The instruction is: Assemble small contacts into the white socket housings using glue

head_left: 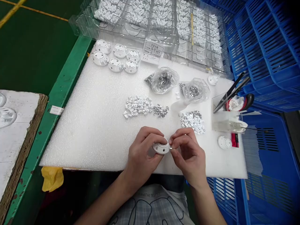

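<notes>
A person's left hand (142,153) is gripping a round white plastic housing (161,147) between both hands, above a white foam sheet (82,134), while the right hand (189,154) is pinching a tiny silver piece (171,148) at the housing's edge.

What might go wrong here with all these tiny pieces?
The small bright piece pinched by the right hand might slip and get lost on the white foam sheet. The white round housing, held by the left hand, is near the foam's front edge and could fall. Loose silver bits lie unbagged, so a stray sleeve might scatter them.
</notes>
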Action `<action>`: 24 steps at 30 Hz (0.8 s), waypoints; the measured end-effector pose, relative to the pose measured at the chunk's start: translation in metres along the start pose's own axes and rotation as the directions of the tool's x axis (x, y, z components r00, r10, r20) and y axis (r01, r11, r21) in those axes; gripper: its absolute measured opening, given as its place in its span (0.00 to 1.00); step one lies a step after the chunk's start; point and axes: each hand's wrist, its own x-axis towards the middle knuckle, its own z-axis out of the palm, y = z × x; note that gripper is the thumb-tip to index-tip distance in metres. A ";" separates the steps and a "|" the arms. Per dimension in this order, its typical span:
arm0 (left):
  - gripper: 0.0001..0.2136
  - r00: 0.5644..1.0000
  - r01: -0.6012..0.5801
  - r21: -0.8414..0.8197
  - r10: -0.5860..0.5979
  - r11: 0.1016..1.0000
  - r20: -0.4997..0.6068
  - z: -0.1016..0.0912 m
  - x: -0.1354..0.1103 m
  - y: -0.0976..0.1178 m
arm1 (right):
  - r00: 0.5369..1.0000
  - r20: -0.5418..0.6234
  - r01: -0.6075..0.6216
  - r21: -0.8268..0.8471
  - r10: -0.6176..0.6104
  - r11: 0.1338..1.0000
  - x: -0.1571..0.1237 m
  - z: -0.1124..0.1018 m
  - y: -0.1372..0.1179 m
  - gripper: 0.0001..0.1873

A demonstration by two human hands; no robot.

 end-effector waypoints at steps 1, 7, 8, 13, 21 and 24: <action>0.09 1.000 -0.002 -0.002 0.002 1.000 0.000 0.000 0.000 0.000 | 1.000 0.002 0.005 -0.004 -0.005 1.000 0.000 0.000 0.000 0.04; 0.11 1.000 -0.020 -0.013 0.020 1.000 -0.012 0.001 -0.002 -0.002 | 1.000 0.011 0.019 -0.049 -0.019 0.999 0.001 0.000 0.000 0.03; 0.11 1.000 -0.020 -0.011 0.020 1.000 -0.013 0.001 -0.002 -0.002 | 1.000 0.013 0.020 -0.050 -0.020 0.999 0.001 0.000 0.000 0.04; 0.10 0.999 -0.032 0.002 0.032 0.999 -0.018 0.001 -0.004 -0.004 | 1.000 0.024 0.010 -0.059 -0.009 0.998 0.001 0.000 -0.001 0.04; 0.09 0.993 -0.117 0.049 0.118 0.992 -0.030 0.003 -0.006 -0.006 | 0.999 0.051 -0.009 -0.053 0.012 0.999 0.000 -0.003 -0.001 0.07; 0.08 0.990 -0.138 0.056 0.139 0.989 -0.018 0.004 -0.006 -0.007 | 0.997 0.076 -0.017 -0.046 0.020 0.999 0.000 -0.006 0.000 0.06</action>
